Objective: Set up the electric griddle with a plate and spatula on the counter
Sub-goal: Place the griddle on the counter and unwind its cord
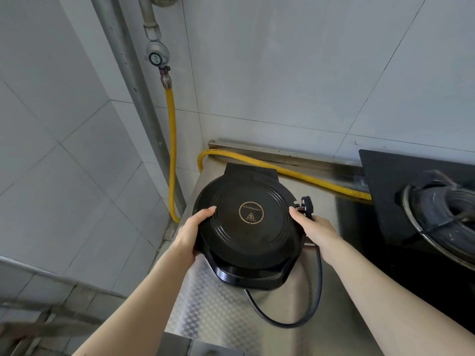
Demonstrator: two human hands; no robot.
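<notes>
A round black electric griddle with its lid down sits over the left end of the steel counter. My left hand grips its left rim, thumb on top. My right hand holds its right rim and also pins the black power cord there, with the plug sticking up just past my fingers. The cord loops down across the counter in front of the griddle. No plate or spatula is in view.
A black gas stove with a burner fills the counter's right side. A yellow gas hose runs along the back wall to it and down from a valve. The counter's left edge drops to a tiled floor.
</notes>
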